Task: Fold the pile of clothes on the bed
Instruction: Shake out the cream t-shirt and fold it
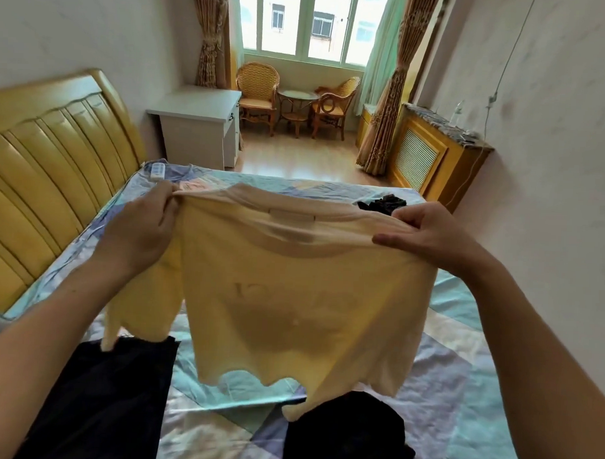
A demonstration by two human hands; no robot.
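A pale yellow T-shirt (292, 297) hangs spread out in the air above the bed (460, 372). My left hand (141, 229) pinches its left shoulder and my right hand (427, 237) pinches its right shoulder, collar at the top. The hem dangles just over a crumpled black garment (349, 433) near the front edge. A dark navy garment (106, 397) lies flat on the bed at the lower left, under the shirt's left sleeve. Another small dark garment (384, 203) lies at the far right side of the bed, partly behind my right hand.
A white remote control (157, 171) lies at the bed's far left corner by the yellow padded headboard (39, 172). Beyond the bed are a white desk (198, 122), wicker chairs with a small round table (297, 98), and a wooden radiator cover (434, 148) along the right wall.
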